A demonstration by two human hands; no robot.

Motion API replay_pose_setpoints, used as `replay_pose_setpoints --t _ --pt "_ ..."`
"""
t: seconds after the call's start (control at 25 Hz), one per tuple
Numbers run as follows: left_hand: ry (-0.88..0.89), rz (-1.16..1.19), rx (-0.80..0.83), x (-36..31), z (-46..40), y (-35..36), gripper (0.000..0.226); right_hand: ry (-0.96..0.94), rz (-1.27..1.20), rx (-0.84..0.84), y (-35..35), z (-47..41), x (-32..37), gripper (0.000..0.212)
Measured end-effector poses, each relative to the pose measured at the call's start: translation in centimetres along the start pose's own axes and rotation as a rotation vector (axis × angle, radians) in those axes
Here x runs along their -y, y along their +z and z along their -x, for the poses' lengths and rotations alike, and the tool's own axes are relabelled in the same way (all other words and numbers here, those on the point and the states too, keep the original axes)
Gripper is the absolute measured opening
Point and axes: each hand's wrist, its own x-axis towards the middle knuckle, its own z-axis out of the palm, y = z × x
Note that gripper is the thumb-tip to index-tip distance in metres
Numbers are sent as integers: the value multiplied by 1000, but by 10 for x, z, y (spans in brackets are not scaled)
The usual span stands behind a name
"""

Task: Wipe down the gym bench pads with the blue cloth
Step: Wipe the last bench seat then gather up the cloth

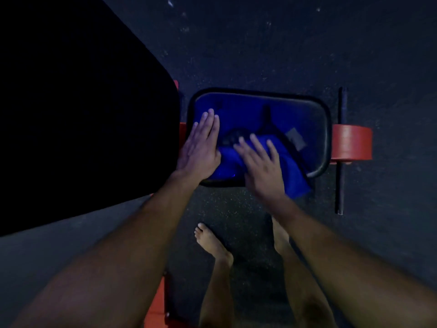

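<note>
The small black seat pad (pixel 324 129) lies in the middle of the view with the blue cloth (pixel 248 114) spread over most of it. One corner of the cloth hangs over the pad's near right edge. My left hand (pixel 201 147) lies flat, fingers straight, on the cloth at the pad's left end. My right hand (pixel 260 164) rests flat with fingers spread on a bunched fold of the cloth near the pad's front edge. The large black back pad (pixel 82 114) fills the left side, very dark.
The red bench frame (pixel 352 144) sticks out to the right of the seat pad, crossed by a black foot bar (pixel 340 150). More red frame (pixel 156 301) shows at the bottom. My bare feet (pixel 212 242) stand on the dark speckled floor (pixel 260 43).
</note>
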Motion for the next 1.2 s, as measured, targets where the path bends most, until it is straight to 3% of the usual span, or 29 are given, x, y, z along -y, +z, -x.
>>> replay_pose_setpoints --t 0.16,0.28,0.4,0.56,0.68,0.8,0.96,1.08,1.2 --pt "-13 -263 -42 -9 55 -109 70 -28 -178 62 -30 32 13 62" --pt "27 -483 -102 -15 80 -180 67 22 -180 -69 -79 -47 16 58" --pt "6 -731 -94 -15 68 -218 71 2 -44 -47 -96 -140 17 55" --pt "-35 -912 23 -8 62 -214 68 -232 160 241 -37 -170 14 65" --pt "-31 -901 3 -6 61 -209 64 -201 204 181 -19 -161 16 56" --pt "-60 -927 5 -8 57 -211 63 -269 182 162 -12 -93 28 58" --pt "-56 -933 46 -13 60 -213 63 -444 218 311 -13 6 36 71" --pt "-56 -948 56 -14 59 -212 64 -656 239 224 -11 -46 16 62" --pt "-61 -956 59 -12 57 -210 65 -524 235 190 -7 -138 16 52"
